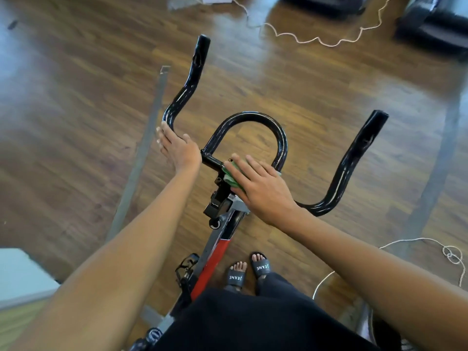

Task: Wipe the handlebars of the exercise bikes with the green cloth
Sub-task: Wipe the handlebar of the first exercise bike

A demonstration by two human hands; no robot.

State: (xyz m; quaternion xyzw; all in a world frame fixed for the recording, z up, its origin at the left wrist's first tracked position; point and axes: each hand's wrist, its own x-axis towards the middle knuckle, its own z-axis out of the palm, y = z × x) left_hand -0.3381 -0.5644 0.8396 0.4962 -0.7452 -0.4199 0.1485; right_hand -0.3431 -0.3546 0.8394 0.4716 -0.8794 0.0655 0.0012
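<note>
Head view.

Item: glossy black tubular handlebar (253,117), centre frame. The crossbar runs left to right, and the horns reach toward upper left and right.

Item: green cloth (234,177), centre, pressed onto the crossbar under the right hand (263,188). Its fingers lie nearly straight and flat and clasp nothing.

Left hand (177,148) rests on the left bend with fingers extended.

The right horn lies rightward of the cloth, nearer the right hand.

Obscured: most of the cloth and the crossbar beneath the palm. The bike base is cut off below.
</note>
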